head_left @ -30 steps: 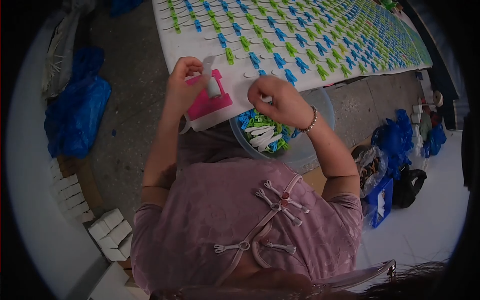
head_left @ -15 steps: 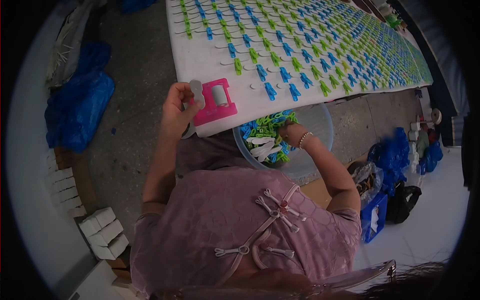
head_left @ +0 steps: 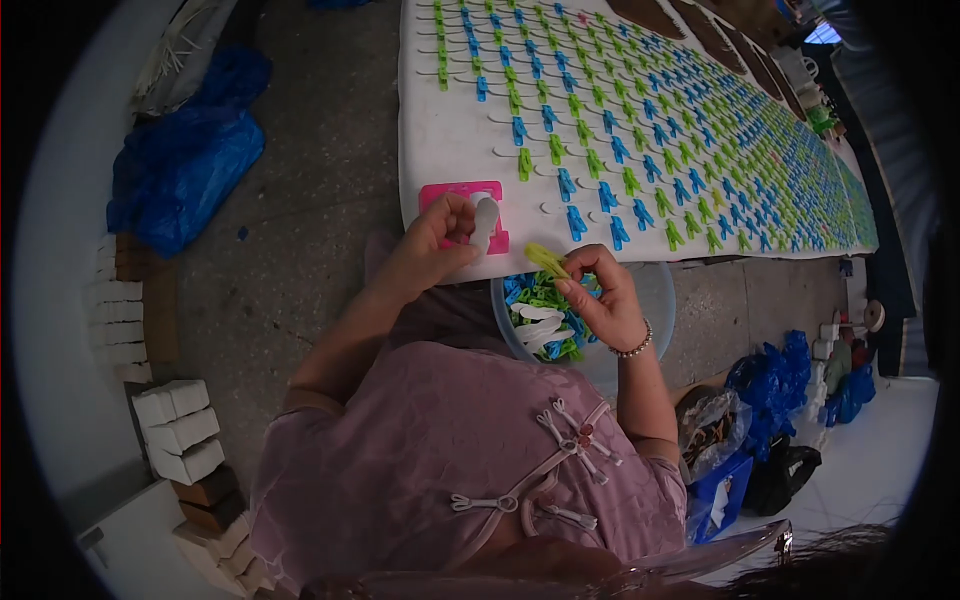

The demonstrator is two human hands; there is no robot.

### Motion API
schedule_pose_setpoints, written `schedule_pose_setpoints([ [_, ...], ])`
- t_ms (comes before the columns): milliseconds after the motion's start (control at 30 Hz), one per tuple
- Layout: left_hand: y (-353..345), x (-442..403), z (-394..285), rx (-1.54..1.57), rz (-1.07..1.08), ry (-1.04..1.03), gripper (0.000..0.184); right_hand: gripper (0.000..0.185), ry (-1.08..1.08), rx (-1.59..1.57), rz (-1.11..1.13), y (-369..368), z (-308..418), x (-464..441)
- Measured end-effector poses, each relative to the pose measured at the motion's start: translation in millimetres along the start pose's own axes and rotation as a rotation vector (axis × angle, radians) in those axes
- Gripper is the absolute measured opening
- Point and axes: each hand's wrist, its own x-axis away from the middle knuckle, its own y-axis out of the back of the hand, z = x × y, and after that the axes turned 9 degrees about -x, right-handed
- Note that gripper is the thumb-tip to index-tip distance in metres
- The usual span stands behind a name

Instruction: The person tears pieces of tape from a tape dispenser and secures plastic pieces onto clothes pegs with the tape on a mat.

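Note:
My left hand (head_left: 440, 243) pinches a white spoon-shaped piece (head_left: 484, 224) over a pink holder (head_left: 460, 190) at the near corner of the white table (head_left: 440, 130). To its right, my right hand (head_left: 604, 297) grips a yellow-green clip (head_left: 546, 260) between thumb and fingers, just past the table edge. Below that hand is a clear round tub (head_left: 655, 300) with blue and green clips (head_left: 575, 325) and several white pieces (head_left: 538, 325) in it. Part of the pink holder is hidden by my left hand.
Rows of blue and green clips (head_left: 620, 150) with white pieces cover much of the table. Blue plastic bags (head_left: 190, 165) lie on the floor at left, more bags (head_left: 770, 380) at right. White boxes (head_left: 180, 430) are stacked at lower left.
My right hand has come up out of the tub with a yellow-green clip. My left hand has brought the white piece over the pink holder. The view has shifted, so the table appears further right.

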Motion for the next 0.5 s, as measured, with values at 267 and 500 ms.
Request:
schedule_pose_setpoints([
  [267, -1, 3, -7, -0.096, 0.055, -0.001, 0.038, 0.022, 0.037, -0.044, -0.033, -24, 0, -18],
  [500, -4, 1, -2, -0.095, 0.095, -0.007, 0.037, 0.025, 0.084, 0.053, -0.024, -26, 1, -24],
])
